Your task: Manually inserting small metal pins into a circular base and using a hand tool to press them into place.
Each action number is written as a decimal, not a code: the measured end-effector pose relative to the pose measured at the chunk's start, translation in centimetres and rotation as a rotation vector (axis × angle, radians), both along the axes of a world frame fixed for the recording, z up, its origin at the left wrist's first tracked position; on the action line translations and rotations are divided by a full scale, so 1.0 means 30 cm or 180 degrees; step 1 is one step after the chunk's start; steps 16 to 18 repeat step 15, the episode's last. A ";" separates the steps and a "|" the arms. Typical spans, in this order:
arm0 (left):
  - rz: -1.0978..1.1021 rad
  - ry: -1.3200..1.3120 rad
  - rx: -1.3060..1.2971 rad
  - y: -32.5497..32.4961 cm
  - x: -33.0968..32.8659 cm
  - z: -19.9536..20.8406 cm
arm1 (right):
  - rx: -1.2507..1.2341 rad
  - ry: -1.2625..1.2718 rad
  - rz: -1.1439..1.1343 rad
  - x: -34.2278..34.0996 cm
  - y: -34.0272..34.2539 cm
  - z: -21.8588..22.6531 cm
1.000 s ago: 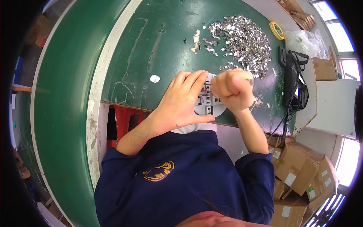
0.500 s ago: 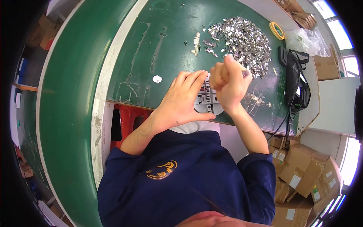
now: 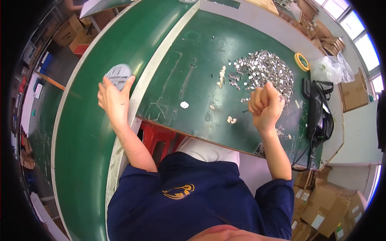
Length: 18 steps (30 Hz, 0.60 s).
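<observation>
My left hand [image 3: 114, 100] is stretched out over the green belt at the left. Its thumb and fingers grip the near edge of a round grey part [image 3: 118, 75] with a ribbed, slotted face, slightly blurred. My right hand [image 3: 265, 106] is curled into a fist above the table, just in front of a pile of small shiny metal pieces [image 3: 267, 72]. A short dark tip pokes out by its fingers; the rest of what it holds, if anything, is hidden.
On the green table [image 3: 161, 116] lie white scraps [image 3: 184, 105] and a yellow tape roll [image 3: 301, 62]. A clear plastic bag [image 3: 331, 68] and a black bag [image 3: 319, 106] with a cord sit at the right. A red stool [image 3: 155, 138] is below the table edge; cardboard boxes [image 3: 325, 205] stand lower right.
My left hand has carried the round grey part from the table in front of me leftward to the belt. My right hand, still closed, has shifted right and the view has turned left.
</observation>
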<state>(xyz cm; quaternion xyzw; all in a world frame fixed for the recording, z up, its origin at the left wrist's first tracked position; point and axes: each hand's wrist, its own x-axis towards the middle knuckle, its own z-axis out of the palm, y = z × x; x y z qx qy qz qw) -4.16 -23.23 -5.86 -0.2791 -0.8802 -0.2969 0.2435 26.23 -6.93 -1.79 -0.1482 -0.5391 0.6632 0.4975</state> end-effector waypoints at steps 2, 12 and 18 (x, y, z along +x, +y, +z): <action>0.0861 0.0699 -0.0470 0.021 -0.036 -0.044 | -0.0084 -0.0423 0.0030 0.006 -0.005 -0.016; -0.2424 -0.0662 -0.1336 0.494 0.074 0.116 | -0.1673 -0.0993 0.0867 0.033 0.063 -0.041; -0.2746 -0.1344 -0.1132 0.706 -0.020 0.077 | -0.2655 -0.0880 0.1573 0.035 0.082 -0.102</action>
